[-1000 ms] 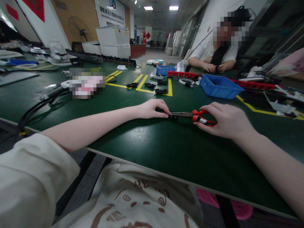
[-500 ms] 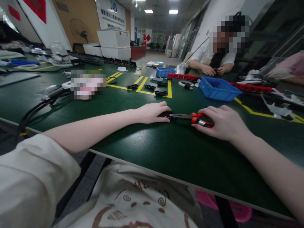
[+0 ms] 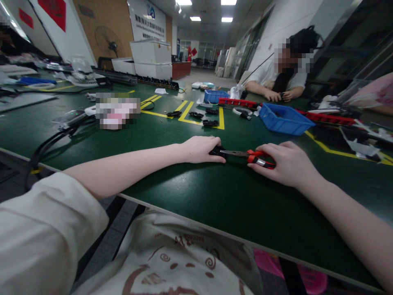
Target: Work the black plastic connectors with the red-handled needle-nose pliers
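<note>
"Grip on the left?"
"The left hand [image 3: 204,149] is closed on a small black part [image 3: 216,151] over the green table [image 3: 208,196]."
"And right of that?"
"Red-handled pliers [image 3: 253,153], their tips at the part; I can't tell whether they bite it."
"Farthest right?"
"The right hand [image 3: 288,164], curled round the pliers' handles, with a blue bin [image 3: 285,125] behind it on the table."

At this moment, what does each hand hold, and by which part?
The right hand holds the pliers by their red-and-black handles. The left hand grips a small black part; its fingers hide exactly where.
</note>
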Tool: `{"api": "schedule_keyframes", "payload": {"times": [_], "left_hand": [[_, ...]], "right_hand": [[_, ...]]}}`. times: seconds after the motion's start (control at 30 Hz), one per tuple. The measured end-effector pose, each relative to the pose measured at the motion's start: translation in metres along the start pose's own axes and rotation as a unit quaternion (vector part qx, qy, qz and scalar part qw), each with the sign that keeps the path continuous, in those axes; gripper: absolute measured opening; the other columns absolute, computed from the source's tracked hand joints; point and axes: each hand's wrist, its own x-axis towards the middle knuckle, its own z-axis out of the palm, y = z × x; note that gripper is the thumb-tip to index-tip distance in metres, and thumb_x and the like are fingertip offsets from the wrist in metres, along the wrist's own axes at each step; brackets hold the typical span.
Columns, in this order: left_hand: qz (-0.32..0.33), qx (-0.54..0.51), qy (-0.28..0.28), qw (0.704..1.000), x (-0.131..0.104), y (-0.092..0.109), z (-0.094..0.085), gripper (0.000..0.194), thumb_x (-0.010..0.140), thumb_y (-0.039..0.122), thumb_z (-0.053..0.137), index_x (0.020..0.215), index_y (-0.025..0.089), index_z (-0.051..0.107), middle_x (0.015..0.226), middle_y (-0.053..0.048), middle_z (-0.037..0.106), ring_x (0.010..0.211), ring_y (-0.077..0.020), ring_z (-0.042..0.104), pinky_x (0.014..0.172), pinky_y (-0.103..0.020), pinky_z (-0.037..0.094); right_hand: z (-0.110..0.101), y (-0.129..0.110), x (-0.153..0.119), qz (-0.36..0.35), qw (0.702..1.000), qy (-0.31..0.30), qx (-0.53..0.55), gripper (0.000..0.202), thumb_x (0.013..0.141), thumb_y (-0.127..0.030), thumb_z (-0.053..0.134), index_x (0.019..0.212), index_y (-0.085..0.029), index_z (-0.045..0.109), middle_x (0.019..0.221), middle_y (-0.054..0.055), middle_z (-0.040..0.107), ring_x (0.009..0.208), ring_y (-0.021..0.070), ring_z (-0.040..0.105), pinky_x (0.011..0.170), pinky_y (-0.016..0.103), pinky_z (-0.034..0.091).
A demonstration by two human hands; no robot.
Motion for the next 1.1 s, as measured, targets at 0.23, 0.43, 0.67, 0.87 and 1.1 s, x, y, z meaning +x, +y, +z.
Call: {"api": "schedule_keyframes", "payload": {"times": [0.23, 0.43, 0.67, 0.87, 1.1], "left_hand": [[-0.024, -0.066, 0.03, 0.997, 0.0024, -0.0029, 0.0034, 0.053, 0.082, 0.061, 0.073, 0.109, 0.017, 0.064, 0.104, -0.007, 0.071, 0.094, -0.0247, 0.066, 0.069, -0.029, 0.041], [-0.002, -0.069, 0.063, 0.996, -0.0012, -0.0016, 0.0052, 0.046, 0.086, 0.054, 0.072, 0.11, 0.016, 0.063, 0.111, -0.008, 0.072, 0.098, -0.0239, 0.067, 0.073, -0.029, 0.043], [-0.019, -0.011, 0.042, 0.999, -0.0052, 0.0053, -0.0005, 0.05, 0.09, 0.063, 0.062, 0.113, 0.018, 0.066, 0.107, -0.008, 0.073, 0.095, -0.0255, 0.069, 0.068, -0.028, 0.041], [-0.018, 0.005, 0.024, 1.0, -0.0044, 0.0051, -0.0024, 0.052, 0.091, 0.066, 0.058, 0.113, 0.02, 0.067, 0.102, -0.007, 0.074, 0.09, -0.0244, 0.069, 0.064, -0.027, 0.039], [-0.021, 0.008, 0.017, 1.0, -0.0054, 0.0064, -0.0033, 0.047, 0.091, 0.064, 0.058, 0.11, 0.021, 0.063, 0.099, -0.005, 0.074, 0.085, -0.0231, 0.069, 0.062, -0.026, 0.038]], "right_hand": [[0.0008, -0.0038, -0.0003, 0.008, 1.0, 0.002, 0.017, 0.052, 0.089, -0.069, 0.047, 0.099, -0.021, 0.065, 0.09, 0.013, 0.073, 0.075, 0.0309, 0.065, 0.077, 0.049, 0.044], [-0.0012, -0.0067, 0.0002, -0.004, 1.0, 0.016, -0.012, 0.049, 0.087, -0.066, 0.05, 0.099, -0.02, 0.065, 0.088, 0.014, 0.072, 0.078, 0.0326, 0.066, 0.08, 0.05, 0.046], [-0.0032, -0.0067, -0.0005, -0.038, 0.996, 0.037, -0.065, 0.043, 0.088, -0.055, 0.052, 0.1, -0.017, 0.066, 0.086, 0.016, 0.07, 0.079, 0.0342, 0.065, 0.086, 0.052, 0.046], [-0.0026, -0.0067, -0.0023, -0.043, 0.995, 0.051, -0.078, 0.042, 0.088, -0.054, 0.052, 0.101, -0.017, 0.067, 0.087, 0.016, 0.071, 0.079, 0.0342, 0.066, 0.084, 0.052, 0.047], [-0.0019, -0.0064, -0.0005, -0.034, 0.996, 0.063, -0.045, 0.04, 0.088, -0.055, 0.053, 0.102, -0.019, 0.065, 0.095, 0.015, 0.072, 0.084, 0.033, 0.067, 0.084, 0.051, 0.047]]}}
